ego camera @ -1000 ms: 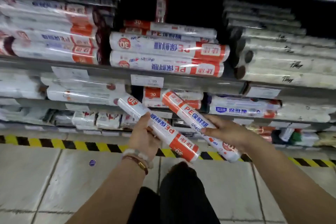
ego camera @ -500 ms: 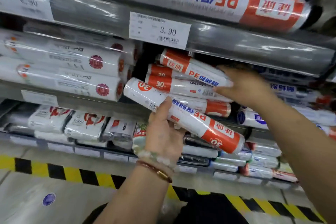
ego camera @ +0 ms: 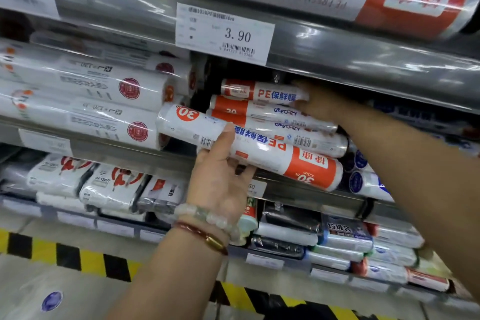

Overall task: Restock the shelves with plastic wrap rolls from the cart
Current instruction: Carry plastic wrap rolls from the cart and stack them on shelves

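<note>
Left hand [ego camera: 220,176] raised, palm up, thumb extended, grip closed around a roll [ego camera: 249,148]. Right hand [ego camera: 319,105] extended forward, fingers against a roll end [ego camera: 262,91].
</note>
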